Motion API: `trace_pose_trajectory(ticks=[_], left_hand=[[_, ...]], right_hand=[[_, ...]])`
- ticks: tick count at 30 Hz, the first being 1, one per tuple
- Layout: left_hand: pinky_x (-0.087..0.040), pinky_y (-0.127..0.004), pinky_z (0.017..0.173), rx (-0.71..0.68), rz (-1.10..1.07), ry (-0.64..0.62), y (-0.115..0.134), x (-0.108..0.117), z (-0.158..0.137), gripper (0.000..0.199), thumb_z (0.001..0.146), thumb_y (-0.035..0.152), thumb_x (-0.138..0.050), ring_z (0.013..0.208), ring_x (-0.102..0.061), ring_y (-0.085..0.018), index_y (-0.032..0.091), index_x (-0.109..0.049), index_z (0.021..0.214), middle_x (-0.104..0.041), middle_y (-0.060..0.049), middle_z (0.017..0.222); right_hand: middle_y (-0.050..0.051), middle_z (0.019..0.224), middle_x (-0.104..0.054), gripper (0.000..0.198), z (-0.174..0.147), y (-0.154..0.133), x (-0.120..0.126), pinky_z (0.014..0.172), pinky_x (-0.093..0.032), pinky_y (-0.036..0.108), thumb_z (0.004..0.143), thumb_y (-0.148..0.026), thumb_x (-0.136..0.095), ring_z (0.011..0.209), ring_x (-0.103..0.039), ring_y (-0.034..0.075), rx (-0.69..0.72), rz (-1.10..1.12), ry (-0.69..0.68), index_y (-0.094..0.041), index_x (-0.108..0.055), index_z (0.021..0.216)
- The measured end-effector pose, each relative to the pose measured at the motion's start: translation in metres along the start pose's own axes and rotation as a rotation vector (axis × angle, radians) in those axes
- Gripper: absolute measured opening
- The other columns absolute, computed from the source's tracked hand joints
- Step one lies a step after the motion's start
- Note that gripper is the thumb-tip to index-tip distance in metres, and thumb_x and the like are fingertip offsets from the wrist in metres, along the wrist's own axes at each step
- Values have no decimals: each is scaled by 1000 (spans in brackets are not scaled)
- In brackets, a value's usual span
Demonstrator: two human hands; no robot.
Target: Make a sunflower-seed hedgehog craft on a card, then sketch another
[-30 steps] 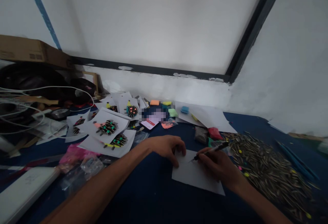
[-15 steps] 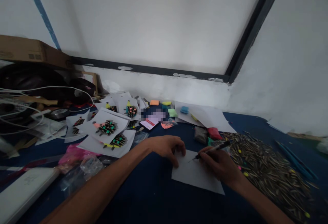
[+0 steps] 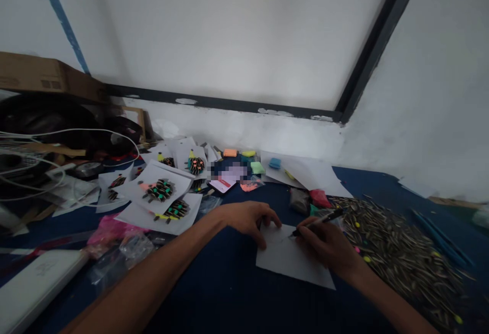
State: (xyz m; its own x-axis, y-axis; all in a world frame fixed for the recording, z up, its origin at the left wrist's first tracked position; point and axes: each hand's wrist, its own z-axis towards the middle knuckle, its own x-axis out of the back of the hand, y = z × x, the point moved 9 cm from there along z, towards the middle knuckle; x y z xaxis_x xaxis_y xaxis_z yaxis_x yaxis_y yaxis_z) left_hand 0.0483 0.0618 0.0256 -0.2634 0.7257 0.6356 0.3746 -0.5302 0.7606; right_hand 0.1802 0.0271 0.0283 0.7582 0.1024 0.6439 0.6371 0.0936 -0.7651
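A sheet of white paper (image 3: 290, 265) lies on the dark blue table cover in front of me. My right hand (image 3: 324, 245) grips a dark pen (image 3: 323, 220), its tip at the upper middle of the sheet. Faint thin lines show on the paper just left of the tip. My left hand (image 3: 250, 221) rests at the sheet's upper left corner, thumb and fingers apart, steadying it from above. Right of my right hand spreads a big pile of striped sunflower seeds (image 3: 405, 257) with a few small yellow and pink bits among them.
At left lie paper sheets bearing seed-and-clay figures (image 3: 158, 190), a pink plastic bag (image 3: 110, 229) and a white box-like object (image 3: 42, 283). Beyond my hands are a phone (image 3: 223, 184), an orange clay block (image 3: 229, 152), a red packet (image 3: 320, 199) and a grey packet (image 3: 299, 200).
The pen tip has shifted slightly right, and more faint line shows on the paper. My left fingertips have moved a little to the right; the sheet stays in place.
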Motion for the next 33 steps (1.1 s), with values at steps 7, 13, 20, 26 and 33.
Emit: trace_pose_trajectory(ticks=[7, 13, 20, 26, 33], left_hand=[[-43, -24, 72, 2, 33, -7, 2, 0, 0, 58, 63, 29, -79, 87, -54, -16, 24, -60, 118, -52, -3, 103], [-43, -24, 72, 2, 31, -2, 2, 0, 0, 59, 62, 27, -80, 87, -53, -16, 22, -60, 117, -53, -3, 103], [-43, -23, 73, 0, 19, -1, 2, 0, 0, 59, 62, 26, -80, 87, -54, -16, 23, -60, 117, -54, -3, 105], [-43, -23, 73, -6, 32, 2, 1, 0, 0, 58, 62, 26, -80, 88, -54, -16, 23, -60, 117, -53, -2, 103], [-43, -23, 73, -12, 34, 7, -1, -1, 1, 59, 61, 27, -81, 89, -54, -16, 23, -60, 117, -52, -2, 101]], right_hand=[[7, 71, -66, 38, 0, -3, 1, 46, -43, 27, 81, -48, -48, 50, -58, 16, 25, -8, 8, -19, -57, 58], [8, 70, -67, 40, 0, -5, 2, 46, -43, 28, 81, -49, -46, 52, -58, 16, 16, 6, 5, -21, -53, 53], [4, 60, -63, 34, 0, 1, 0, 43, -41, 26, 80, -49, -49, 46, -56, 15, -4, 54, 14, -19, -60, 69], [7, 72, -67, 37, 0, 1, 0, 43, -42, 26, 79, -50, -50, 48, -57, 14, -2, 23, 11, -19, -61, 63], [8, 69, -67, 42, 0, -4, -1, 46, -44, 26, 79, -53, -46, 49, -57, 15, 10, 16, 1, -19, -57, 56]])
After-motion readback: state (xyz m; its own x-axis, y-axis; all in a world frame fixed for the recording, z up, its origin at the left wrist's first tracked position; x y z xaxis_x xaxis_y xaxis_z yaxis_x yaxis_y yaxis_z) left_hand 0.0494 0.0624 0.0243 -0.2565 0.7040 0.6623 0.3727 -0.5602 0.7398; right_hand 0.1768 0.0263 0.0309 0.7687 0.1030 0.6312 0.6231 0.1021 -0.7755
